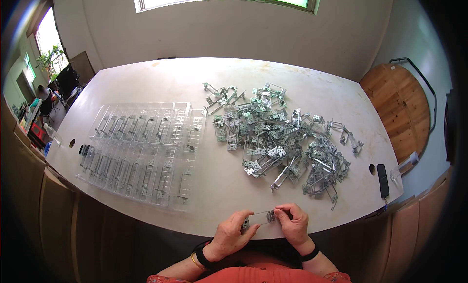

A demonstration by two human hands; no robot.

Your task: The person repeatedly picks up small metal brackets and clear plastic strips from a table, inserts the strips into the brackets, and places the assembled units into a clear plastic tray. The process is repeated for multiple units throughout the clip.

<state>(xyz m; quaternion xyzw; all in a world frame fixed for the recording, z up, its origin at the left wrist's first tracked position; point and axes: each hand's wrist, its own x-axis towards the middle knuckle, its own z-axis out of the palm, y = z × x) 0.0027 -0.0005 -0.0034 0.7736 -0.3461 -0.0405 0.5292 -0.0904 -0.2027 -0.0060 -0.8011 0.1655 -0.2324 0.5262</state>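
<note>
A small metal bracket assembly (271,216), two end pieces joined by thin rods, is held between my hands at the table's near edge. My left hand (234,234) is closed around its left end piece, with thumb and fingers on it. At the right end piece, my right hand (294,224) pinches with thumb and fingertips. Beyond my hands lies a heaped pile of similar metal bracket assemblies (265,122), spread over the middle and right of the table. To the left, clear plastic trays (141,107) hold rows of the same assemblies in their compartments.
The white table (161,80) has rounded edges and a hole near each side. A black phone-like device (383,180) lies at the right edge by a clear bottle (405,163). Another clear bottle (52,133) stands at the left. A round wooden tabletop (399,107) leans against the right wall.
</note>
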